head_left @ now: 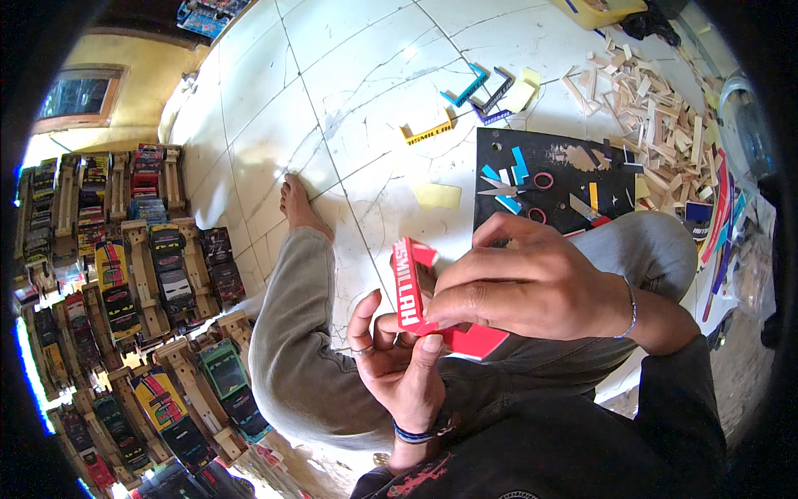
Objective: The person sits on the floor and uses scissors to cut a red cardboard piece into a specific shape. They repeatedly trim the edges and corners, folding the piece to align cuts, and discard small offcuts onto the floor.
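Over my lap I hold a red folded strip (405, 283) with white lettering, bent into an angular bracket shape. My left hand (403, 366) grips its lower end between thumb and fingers from below. From the right, my right hand (519, 283) pinches the same piece near its lower bend, and its fingers hide part of it. A flat red flap (474, 339) with a pale edge sticks out below my right fingers. Both hands are closed on this piece.
A black board (532, 150) beside my right knee carries scissors (509, 190), a red-handled cutter (588, 210) and coloured strips. Beyond lie a yellow bent strip (426, 131), other bent strips, and a heap of wood pieces (665, 116). Rows of colourful model truck bodies (166, 270) stand left.
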A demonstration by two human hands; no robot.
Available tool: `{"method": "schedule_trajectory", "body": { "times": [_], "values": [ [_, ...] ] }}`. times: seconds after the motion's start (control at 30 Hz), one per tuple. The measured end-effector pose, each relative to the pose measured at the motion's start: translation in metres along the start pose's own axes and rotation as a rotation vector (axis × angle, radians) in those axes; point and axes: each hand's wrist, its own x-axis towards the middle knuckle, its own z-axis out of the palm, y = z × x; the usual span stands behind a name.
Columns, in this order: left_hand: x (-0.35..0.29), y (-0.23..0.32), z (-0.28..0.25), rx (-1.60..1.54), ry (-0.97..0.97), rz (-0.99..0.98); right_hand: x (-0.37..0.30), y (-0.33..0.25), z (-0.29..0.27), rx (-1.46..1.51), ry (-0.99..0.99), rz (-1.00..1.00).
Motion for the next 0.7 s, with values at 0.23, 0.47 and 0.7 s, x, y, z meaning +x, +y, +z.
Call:
{"method": "schedule_trajectory", "body": {
  "times": [0.23,0.47,0.7],
  "values": [
    [0.002,0.002,0.000,0.073,-0.008,-0.011,-0.001,-0.003,0.005,-0.200,-0.050,-0.082],
    [0.002,0.007,-0.002,0.160,-0.068,-0.021,-0.006,-0.004,0.010,-0.480,-0.053,-0.224],
    [0.002,0.015,0.003,0.145,0.001,-0.127,-0.007,-0.001,0.011,-0.491,-0.124,-0.207]
  ]
}}
